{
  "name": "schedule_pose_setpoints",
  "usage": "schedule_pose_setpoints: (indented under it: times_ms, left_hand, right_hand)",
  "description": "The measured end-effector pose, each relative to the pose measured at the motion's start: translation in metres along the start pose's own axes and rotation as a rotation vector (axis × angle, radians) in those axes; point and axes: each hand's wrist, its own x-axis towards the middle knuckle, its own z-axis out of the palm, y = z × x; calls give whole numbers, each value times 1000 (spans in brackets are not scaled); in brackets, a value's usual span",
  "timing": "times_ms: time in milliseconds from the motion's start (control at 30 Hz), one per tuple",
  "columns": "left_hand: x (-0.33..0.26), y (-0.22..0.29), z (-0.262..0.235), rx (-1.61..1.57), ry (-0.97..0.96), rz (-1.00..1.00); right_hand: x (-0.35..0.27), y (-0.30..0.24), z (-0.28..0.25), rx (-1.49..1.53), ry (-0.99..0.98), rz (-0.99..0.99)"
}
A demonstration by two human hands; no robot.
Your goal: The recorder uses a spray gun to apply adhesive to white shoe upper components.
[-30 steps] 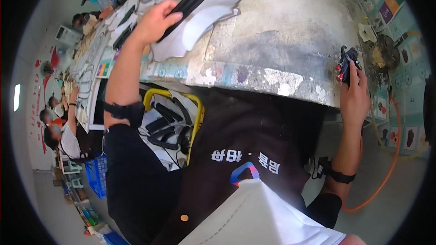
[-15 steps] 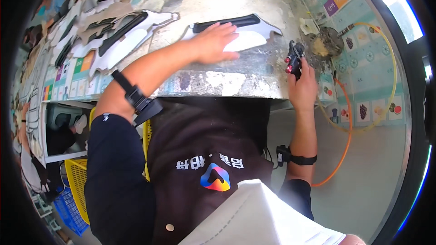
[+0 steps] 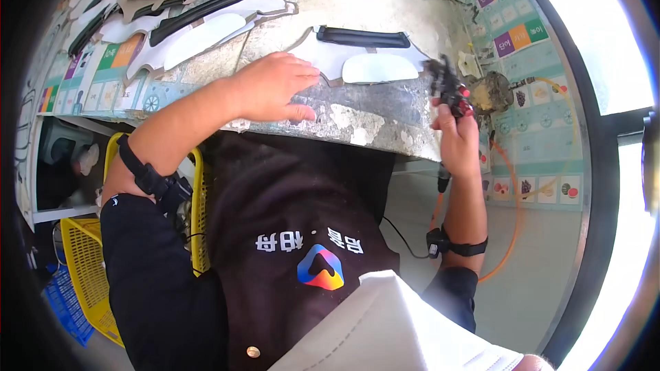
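On the worktable (image 3: 275, 45) lies a flat white piece with a black padded strip (image 3: 381, 67), resembling a shoe upper laid out flat. A paler rounded patch covers its near middle. My left hand (image 3: 275, 88) hovers near its left end, fingers stretched and apart, holding nothing. To the right of the piece, my right hand (image 3: 455, 134) is closed round a black spray gun with red knobs (image 3: 450, 89), its head tilted up and leftward. The gun's front is slightly blurred by motion. An orange hose (image 3: 509, 247) hangs below my right hand.
Several similar white pieces with black strips (image 3: 206, 27) overlap at the far left. A round crusted fixture (image 3: 493, 93) stands by the tiled-pattern wall (image 3: 543, 117) on the right, with a yellow hose. Yellow (image 3: 93, 282) and blue baskets (image 3: 65, 302) sit below at left.
My left hand has drawn back leftward off the white piece and nearer to me. My right hand has lifted the spray gun from the table. The view has shifted a little.
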Motion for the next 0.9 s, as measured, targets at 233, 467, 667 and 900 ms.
schedule_pose_setpoints:
  times_ms: [233, 467, 667, 900]
  left_hand:
    - [-25, -101, -14, -419, 911, -506]
    - [-55, -146, -31, -1271, 1658, -557]
    - [-53, -146, -25, -1279, 1755, -465]
    - [-49, -141, -25, -1201, 1728, -486]
  right_hand:
    - [9, -82, 34, 327, -474, 117]
    - [32, -99, 68, 185, -511, 2]
    - [60, -103, 71, 112, -326, 5]
    - [50, -119, 66, 65, -484, 66]
